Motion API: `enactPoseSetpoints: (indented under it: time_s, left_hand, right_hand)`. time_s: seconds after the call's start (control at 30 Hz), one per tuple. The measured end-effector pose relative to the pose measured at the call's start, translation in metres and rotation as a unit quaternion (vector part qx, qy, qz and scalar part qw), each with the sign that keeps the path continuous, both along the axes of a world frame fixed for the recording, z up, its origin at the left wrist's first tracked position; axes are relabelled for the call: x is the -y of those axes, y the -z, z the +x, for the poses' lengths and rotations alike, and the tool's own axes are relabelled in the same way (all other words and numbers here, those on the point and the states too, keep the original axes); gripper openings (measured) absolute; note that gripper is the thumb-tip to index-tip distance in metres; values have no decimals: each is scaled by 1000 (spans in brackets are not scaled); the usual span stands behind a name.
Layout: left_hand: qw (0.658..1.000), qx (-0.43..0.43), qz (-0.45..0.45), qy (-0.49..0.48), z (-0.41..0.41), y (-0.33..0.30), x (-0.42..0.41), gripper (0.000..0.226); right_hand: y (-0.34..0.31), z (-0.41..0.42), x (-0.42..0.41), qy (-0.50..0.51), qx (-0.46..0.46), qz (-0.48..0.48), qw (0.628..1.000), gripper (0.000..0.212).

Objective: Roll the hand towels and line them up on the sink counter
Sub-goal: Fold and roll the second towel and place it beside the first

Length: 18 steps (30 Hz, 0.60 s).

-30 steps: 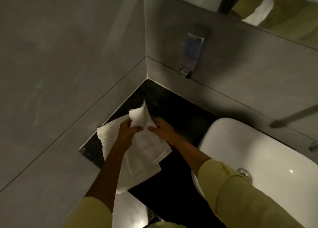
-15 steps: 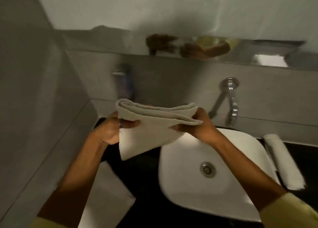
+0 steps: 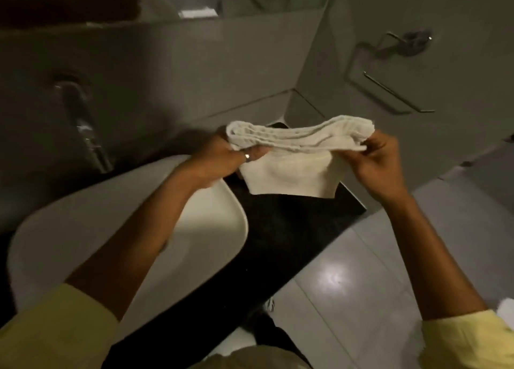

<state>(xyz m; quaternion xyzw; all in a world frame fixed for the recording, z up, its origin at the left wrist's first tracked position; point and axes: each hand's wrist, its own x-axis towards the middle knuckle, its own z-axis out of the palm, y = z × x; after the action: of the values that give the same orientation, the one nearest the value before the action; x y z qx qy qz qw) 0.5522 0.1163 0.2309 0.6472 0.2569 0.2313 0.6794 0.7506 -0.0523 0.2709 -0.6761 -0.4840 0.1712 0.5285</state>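
A folded white hand towel (image 3: 292,162) hangs in the air above the right end of the black sink counter (image 3: 289,229). My left hand (image 3: 222,157) pinches its left top corner. My right hand (image 3: 375,160) pinches its right top corner. The towel's folded top edge is stretched between both hands and its lower part hangs down flat. The rolled towel seen earlier on the counter is out of view.
A white basin (image 3: 211,229) sits on the counter at left, with a chrome tap (image 3: 83,129) on the wall behind it. A metal towel bar (image 3: 395,93) is fixed to the right wall. Pale floor tiles (image 3: 361,285) lie to the right.
I lifted the towel off the left end of the counter and carried it past the basin to the right end. My view swung right with it.
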Motion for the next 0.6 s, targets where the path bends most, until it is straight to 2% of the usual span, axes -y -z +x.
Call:
enactPoseSetpoints:
  time_s: [0.07, 0.13, 0.2, 0.3, 0.37, 0.43, 0.5, 0.53, 0.6]
  left_hand:
    - [999, -21, -23, 26, 41, 35, 14, 27]
    - [997, -45, -47, 37, 75, 62, 24, 25]
    - [993, -72, -91, 7, 112, 82, 24, 19]
    - [984, -138, -108, -35, 164, 128, 12, 43]
    - [973, -195, -86, -87, 191, 165, 8, 70]
    - [947, -302, 34, -108, 208, 207, 18, 93]
    - [897, -389, 200, -65, 217, 247, 47, 88]
    - [868, -407, 285, -16, 218, 266, 65, 82]
    - [802, -417, 419, 86, 214, 293, 97, 75]
  right_hand:
    - [26, 37, 19, 29, -9, -39, 999, 42]
    - [57, 69, 28, 67, -33, -64, 995, 27]
    - [90, 100, 23, 89, -91, -101, 987, 20]
    - [149, 147, 5, 105, -186, -173, 961, 27]
    - [198, 178, -6, 86, -214, -231, 945, 36]
    - [246, 204, -11, 72, -155, -326, 930, 48]
    - [285, 216, -12, 99, -22, -408, 908, 56]
    - [301, 214, -11, 126, 23, -408, 904, 54]
    - [314, 192, -7, 112, 66, -356, 925, 51]
